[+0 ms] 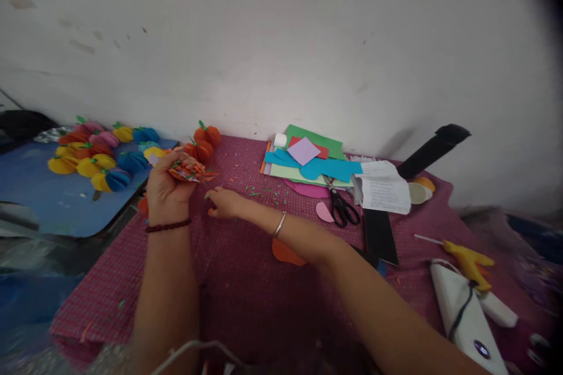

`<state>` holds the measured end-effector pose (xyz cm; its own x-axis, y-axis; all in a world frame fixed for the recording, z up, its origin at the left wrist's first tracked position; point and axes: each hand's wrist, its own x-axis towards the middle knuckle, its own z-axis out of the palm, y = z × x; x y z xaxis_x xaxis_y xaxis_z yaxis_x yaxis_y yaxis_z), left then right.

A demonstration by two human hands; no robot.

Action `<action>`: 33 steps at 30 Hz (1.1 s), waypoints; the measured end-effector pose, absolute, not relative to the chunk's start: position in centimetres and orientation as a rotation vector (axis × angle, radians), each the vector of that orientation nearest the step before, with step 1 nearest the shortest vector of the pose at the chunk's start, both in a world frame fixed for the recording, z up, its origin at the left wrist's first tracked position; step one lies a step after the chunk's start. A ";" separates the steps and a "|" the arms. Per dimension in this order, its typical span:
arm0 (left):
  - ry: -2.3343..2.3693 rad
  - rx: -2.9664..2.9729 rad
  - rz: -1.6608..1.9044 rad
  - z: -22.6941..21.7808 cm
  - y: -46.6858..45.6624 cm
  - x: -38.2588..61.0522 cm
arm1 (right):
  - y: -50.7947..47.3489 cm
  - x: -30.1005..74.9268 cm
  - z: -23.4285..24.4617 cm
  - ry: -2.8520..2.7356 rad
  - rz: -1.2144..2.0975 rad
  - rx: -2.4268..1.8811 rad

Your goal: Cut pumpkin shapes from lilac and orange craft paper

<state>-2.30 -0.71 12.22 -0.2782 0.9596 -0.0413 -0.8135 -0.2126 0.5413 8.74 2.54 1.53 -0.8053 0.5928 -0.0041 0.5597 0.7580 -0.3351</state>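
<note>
My left hand (173,181) is closed around a bunch of paper scraps (189,172), mostly orange with green and white bits, held above the left part of the table. Close to its right, my right hand (226,202) reaches low over the cloth. Its fingers are bent and a gap shows between them and the thumb; I see nothing held there. Small green paper scraps (253,192) lie on the cloth just beyond the right hand. Behind the left hand stand orange paper pumpkins (207,135) with green stems. An orange paper piece (287,253) lies partly under my right forearm.
A blue board (26,181) at left bears several colourful paper pumpkins (97,164). Along the wall lie coloured paper sheets (323,135), black-handled scissors (343,210) and a printed sheet (385,190). A yellow glue gun (468,261) and a white power strip (466,316) are at right.
</note>
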 end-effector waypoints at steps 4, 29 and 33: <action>0.482 0.375 1.772 12.8 -0.9 -1.9 | 2.2 7.6 1.8 -2.951 0.539 -0.819; 0.404 0.421 1.749 14.2 -1.8 0.0 | 6.2 11.7 3.5 -2.672 0.948 -1.233; 0.389 0.429 1.695 13.9 -1.5 0.4 | 4.9 14.7 4.7 -2.491 1.225 -1.075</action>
<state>0.35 -1.54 13.90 -0.1483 0.9868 0.0644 -0.8601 -0.1609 0.4840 14.73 4.94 4.68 -0.7275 0.6677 -0.1580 0.5328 0.4046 -0.7433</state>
